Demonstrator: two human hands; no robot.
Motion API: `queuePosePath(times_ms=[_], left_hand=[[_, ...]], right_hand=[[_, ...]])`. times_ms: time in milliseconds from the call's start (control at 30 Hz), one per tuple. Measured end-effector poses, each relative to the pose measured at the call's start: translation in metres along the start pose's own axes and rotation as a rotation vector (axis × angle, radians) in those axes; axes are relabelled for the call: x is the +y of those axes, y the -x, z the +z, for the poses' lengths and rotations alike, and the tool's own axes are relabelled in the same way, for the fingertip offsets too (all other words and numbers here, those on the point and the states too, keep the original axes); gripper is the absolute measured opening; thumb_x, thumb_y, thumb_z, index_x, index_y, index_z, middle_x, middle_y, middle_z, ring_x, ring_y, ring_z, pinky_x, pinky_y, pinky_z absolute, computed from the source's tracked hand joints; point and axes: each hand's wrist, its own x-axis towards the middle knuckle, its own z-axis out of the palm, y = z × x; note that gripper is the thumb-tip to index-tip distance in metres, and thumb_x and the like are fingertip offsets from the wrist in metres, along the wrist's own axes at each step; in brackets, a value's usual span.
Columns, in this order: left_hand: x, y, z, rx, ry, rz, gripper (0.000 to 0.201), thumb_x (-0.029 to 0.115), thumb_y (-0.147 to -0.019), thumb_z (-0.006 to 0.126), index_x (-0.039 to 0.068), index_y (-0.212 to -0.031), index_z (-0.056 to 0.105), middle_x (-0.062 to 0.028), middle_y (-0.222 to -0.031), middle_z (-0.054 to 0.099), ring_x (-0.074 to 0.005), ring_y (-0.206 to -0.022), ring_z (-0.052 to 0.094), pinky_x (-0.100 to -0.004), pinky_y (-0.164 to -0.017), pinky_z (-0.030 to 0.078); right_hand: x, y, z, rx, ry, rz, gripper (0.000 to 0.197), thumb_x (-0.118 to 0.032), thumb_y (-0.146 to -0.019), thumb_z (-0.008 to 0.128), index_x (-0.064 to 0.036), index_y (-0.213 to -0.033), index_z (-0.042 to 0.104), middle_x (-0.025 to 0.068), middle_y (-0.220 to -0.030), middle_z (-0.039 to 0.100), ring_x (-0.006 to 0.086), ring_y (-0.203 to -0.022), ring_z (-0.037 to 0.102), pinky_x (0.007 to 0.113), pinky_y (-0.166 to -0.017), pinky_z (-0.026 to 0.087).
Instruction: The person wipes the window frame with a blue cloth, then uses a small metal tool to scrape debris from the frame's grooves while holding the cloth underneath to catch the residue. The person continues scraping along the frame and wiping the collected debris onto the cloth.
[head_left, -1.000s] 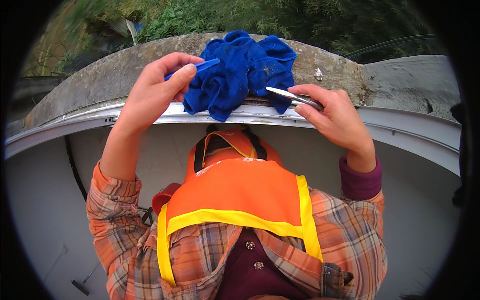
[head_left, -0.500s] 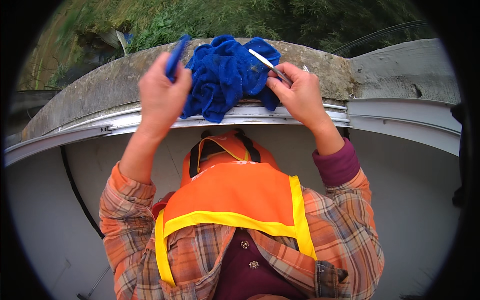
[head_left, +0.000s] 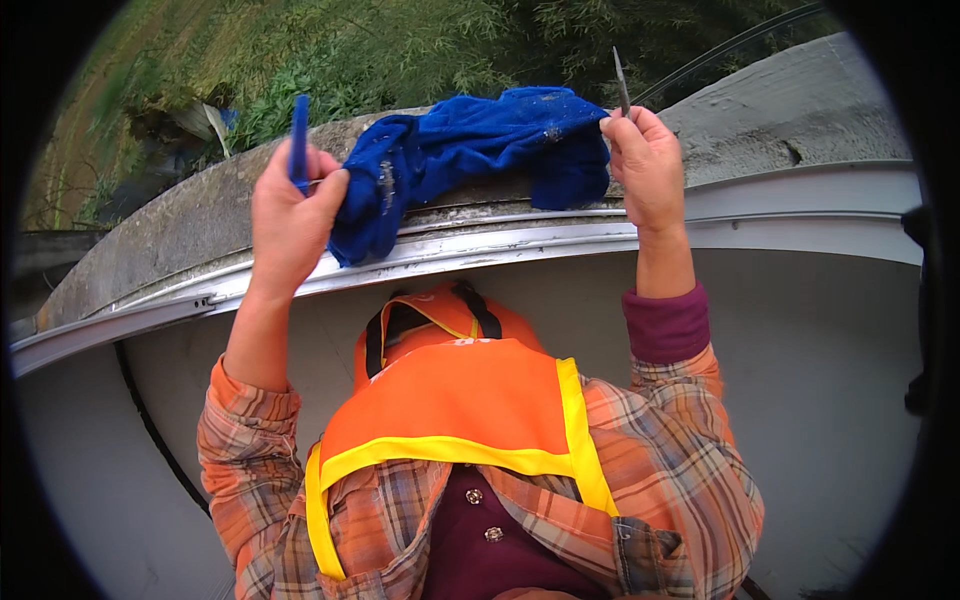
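Observation:
A blue cloth (head_left: pixel 480 140) is stretched between my two hands over the concrete ledge, with pale bits of debris stuck to it. My left hand (head_left: pixel 282 225) pinches its left end between thumb and fingers. In that same hand a narrow blue tool (head_left: pixel 299 140) points up; its kind I cannot make out. The cloth's right corner is pinched in my right hand (head_left: pixel 652 175), which also grips a slim metal tool (head_left: pixel 621 80) with its thin end upward. The cloth's left part hangs down over the white window track.
A weathered concrete ledge (head_left: pixel 170 225) curves across, with a white metal track (head_left: pixel 490 238) along its near side. Beyond it grow green plants (head_left: pixel 400 60), and dark cables (head_left: pixel 740 48) run at the upper right. An orange vest with yellow edging (head_left: pixel 450 400) covers my chest.
The bunched cloth has been taken up at both ends and spread wide. My right hand has moved right, my left slightly left and down. Both tools now point more upright.

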Motion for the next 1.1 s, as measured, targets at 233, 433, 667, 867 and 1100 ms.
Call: queuePosePath(times_ms=[233, 433, 667, 867, 1100], left_hand=[[0.018, -0.022, -0.052, -0.005, 0.06, 0.128, 0.015, -0.002, -0.093, 0.062, 0.005, -0.093, 0.049, 0.0025, -0.091, 0.051, -0.0057, -0.081, 0.046, -0.0187, -0.075, 0.04], [0.019, -0.002, -0.084, -0.202, -0.542, 0.375, 0.009, -0.001, -0.092, 0.06, 0.001, -0.097, 0.053, -0.0109, -0.081, 0.049, -0.0221, -0.073, 0.048, -0.0314, -0.071, 0.043], [0.006, 0.024, -0.045, -0.393, -0.087, 0.294, 0.021, 0.014, -0.095, 0.064, 0.0, -0.092, 0.048, -0.0024, -0.078, 0.047, -0.0121, -0.072, 0.043, -0.0258, -0.065, 0.039], [0.001, 0.077, 0.011, -1.196, 0.087, 0.118, 0.032, 0.031, -0.101, 0.057, 0.004, -0.086, 0.048, -0.0001, -0.071, 0.049, -0.008, -0.068, 0.044, -0.0242, -0.06, 0.037], [-0.005, 0.161, 0.089, -1.515, 0.059, -0.017, 0.027, 0.027, -0.103, 0.054, 0.004, -0.09, 0.055, 0.0, -0.07, 0.054, -0.009, -0.066, 0.049, -0.0247, -0.061, 0.041]], right_hand=[[0.011, 0.023, -0.023, 0.178, 0.255, -0.099, 0.009, -0.011, -0.084, 0.067, -0.0025, -0.083, 0.062, -0.0083, -0.066, 0.052, 0.0002, -0.06, 0.042, 0.02, -0.053, 0.035], [0.025, 0.076, -0.034, 0.321, 0.399, -0.061, 0.016, -0.016, -0.087, 0.068, -0.0007, -0.087, 0.065, -0.0045, -0.066, 0.056, 0.003, -0.062, 0.046, 0.024, -0.056, 0.042], [0.076, 0.2, -0.002, 0.527, 0.374, -0.009, 0.031, -0.026, -0.091, 0.067, -0.0009, -0.076, 0.055, 0.0012, -0.061, 0.048, 0.0065, -0.062, 0.042, 0.031, -0.054, 0.041], [0.12, 0.321, 0.039, 0.64, 0.264, 0.338, 0.047, -0.038, -0.1, 0.061, -0.0044, -0.069, 0.049, -0.0076, -0.062, 0.037, 0.0044, -0.063, 0.035, 0.028, -0.052, 0.034], [0.141, 0.424, 0.025, 0.858, 0.103, 0.254, 0.042, -0.037, -0.101, 0.058, -0.0039, -0.075, 0.054, -0.007, -0.066, 0.043, 0.0045, -0.064, 0.037, 0.027, -0.055, 0.036]])
